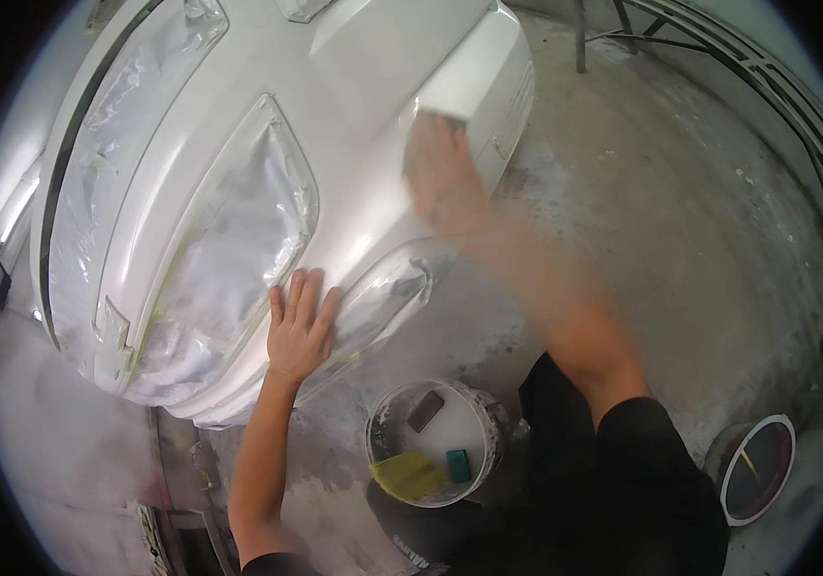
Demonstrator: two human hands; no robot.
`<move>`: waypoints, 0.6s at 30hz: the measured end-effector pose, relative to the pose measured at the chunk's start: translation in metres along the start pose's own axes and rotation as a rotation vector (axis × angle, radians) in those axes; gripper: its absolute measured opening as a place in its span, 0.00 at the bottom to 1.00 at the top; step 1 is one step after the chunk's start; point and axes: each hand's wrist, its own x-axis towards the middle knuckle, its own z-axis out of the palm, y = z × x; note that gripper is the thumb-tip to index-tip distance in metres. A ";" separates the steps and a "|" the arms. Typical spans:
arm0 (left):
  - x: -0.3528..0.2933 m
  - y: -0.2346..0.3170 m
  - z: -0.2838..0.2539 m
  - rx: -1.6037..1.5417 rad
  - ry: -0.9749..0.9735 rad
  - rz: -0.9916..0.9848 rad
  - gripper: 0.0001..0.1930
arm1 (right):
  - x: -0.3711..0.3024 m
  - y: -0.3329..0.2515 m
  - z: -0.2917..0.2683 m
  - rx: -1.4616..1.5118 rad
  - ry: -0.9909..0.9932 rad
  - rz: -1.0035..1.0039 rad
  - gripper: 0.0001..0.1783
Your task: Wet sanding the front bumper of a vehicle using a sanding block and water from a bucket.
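With the left hand [301, 326] spread flat and the blurred right hand [440, 173], grip unclear, rubbing the glossy white car bumper [373, 67], overreaching could scuff the clear plastic headlight masking [229, 259].

Both hands rest on the car body [354, 125]; a bucket [435, 437] stands below it.

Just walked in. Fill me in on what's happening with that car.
A person is working on the white car body, whose lamps and windows are covered in taped plastic sheeting. The left hand rests flat on the panel beside a masked lamp. The right hand, blurred by motion, presses on the panel higher up; what it holds is unclear. On the concrete floor stands a white bucket with a yellow cloth and small blocks.
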 end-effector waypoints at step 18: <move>-0.002 -0.017 -0.005 0.063 -0.061 0.169 0.30 | 0.054 0.099 0.009 0.151 0.265 -0.154 0.20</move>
